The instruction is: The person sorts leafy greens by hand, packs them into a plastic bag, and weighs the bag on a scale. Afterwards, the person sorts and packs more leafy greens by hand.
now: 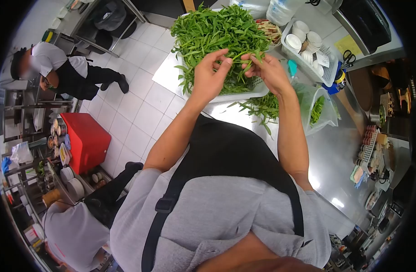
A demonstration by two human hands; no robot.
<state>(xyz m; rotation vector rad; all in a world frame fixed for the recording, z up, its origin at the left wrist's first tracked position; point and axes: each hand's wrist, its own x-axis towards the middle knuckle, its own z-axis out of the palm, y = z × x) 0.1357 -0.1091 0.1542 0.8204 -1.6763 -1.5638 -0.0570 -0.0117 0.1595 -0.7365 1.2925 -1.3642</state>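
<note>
Over a heaped white basket [258, 91], my two hands work on one stem of leafy greens [239, 55] with long narrow leaves, probably water spinach. My left hand [211, 75] is closed, thumb and fingers pinched at the stem's left end. At the leafy right end, my right hand [270, 75] pinches the same stem between thumb and fingers. Beneath both hands lies a big pile of the same greens [217, 31]. More loose greens [260, 109] rest on the steel table [321, 167] below my right forearm, beside a clear plastic bag [326, 109] with greens inside.
Right of the pile stands a white basket [323, 75] of small white cups [301, 31]. Scissors [348, 59] and a blue container [333, 86] are near it. To the left, one person [58, 68] stands by a counter; another [76, 231] is close behind me, near a red bin [85, 140].
</note>
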